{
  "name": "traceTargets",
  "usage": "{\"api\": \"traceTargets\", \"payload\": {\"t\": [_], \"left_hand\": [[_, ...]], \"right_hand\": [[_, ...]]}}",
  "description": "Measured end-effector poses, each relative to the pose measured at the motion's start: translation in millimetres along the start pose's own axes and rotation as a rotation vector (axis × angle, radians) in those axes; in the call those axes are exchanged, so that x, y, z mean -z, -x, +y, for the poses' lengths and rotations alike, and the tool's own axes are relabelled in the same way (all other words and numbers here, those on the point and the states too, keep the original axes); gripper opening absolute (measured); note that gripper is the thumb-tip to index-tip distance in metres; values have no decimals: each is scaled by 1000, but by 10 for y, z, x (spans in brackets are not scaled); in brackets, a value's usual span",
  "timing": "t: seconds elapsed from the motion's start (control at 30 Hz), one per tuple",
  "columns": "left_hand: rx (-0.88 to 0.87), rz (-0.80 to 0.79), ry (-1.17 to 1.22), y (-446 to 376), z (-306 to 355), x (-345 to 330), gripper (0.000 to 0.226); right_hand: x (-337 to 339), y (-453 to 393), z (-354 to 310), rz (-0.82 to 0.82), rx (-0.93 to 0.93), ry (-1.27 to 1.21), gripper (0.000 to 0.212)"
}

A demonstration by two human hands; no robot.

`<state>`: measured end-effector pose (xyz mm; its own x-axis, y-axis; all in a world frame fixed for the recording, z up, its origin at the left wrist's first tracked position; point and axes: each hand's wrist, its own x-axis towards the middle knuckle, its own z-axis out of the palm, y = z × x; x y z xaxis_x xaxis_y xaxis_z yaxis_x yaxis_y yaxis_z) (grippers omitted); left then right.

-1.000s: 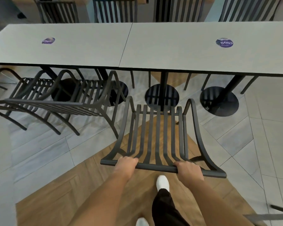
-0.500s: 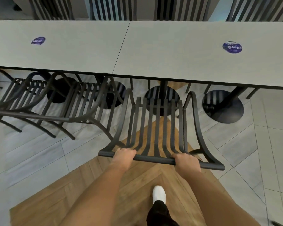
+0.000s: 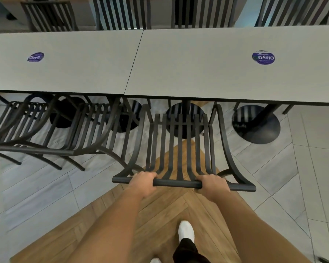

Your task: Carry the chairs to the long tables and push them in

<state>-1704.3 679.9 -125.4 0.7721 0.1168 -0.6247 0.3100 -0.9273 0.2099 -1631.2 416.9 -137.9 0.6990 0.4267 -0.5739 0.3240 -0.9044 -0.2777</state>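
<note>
A black metal slatted chair (image 3: pixel 179 141) stands in front of me, facing the long grey tables (image 3: pixel 198 65). Its seat front reaches just under the table edge, near the seam between the two tabletops. My left hand (image 3: pixel 143 182) grips the left part of the chair's top back rail. My right hand (image 3: pixel 213 185) grips the right part of the same rail. Both hands are closed around the bar.
Two more black chairs (image 3: pixel 51 130) stand pushed in to the left, close beside mine. Round black table bases (image 3: pixel 255 124) sit under the tables. Several chair backs (image 3: pixel 122 12) line the far side. Purple stickers (image 3: pixel 263 57) mark the tabletops. My white shoe (image 3: pixel 186 231) is on the wood floor.
The chair has moved forward towards the table, its seat front now reaching under the edge. I have stepped closer with it, both hands keeping their grip.
</note>
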Motion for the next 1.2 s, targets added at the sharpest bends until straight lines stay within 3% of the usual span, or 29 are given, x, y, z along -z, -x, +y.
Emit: {"api": "traceTargets", "payload": {"t": [0.2, 0.4, 0.5, 0.67, 0.93, 1.2], "left_hand": [[-128, -12, 93, 115, 194, 181, 63], [-262, 66, 154, 338, 512, 300, 54], [-376, 81, 78, 484, 695, 293, 48], [-581, 63, -53, 868, 960, 127, 35], [-809, -60, -329, 1402, 1421, -414, 36], [-1084, -147, -516, 2212, 2239, -1132, 28]], "right_hand": [[89, 148, -57, -2, -47, -200, 34], [89, 606, -165, 294, -183, -397, 29], [5, 946, -198, 429, -304, -422, 26], [-343, 1673, -226, 455, -527, -445, 19], [-1122, 2897, -137, 485, -796, -514, 22], [-1888, 4210, 29, 630, -1055, -690, 17]]}}
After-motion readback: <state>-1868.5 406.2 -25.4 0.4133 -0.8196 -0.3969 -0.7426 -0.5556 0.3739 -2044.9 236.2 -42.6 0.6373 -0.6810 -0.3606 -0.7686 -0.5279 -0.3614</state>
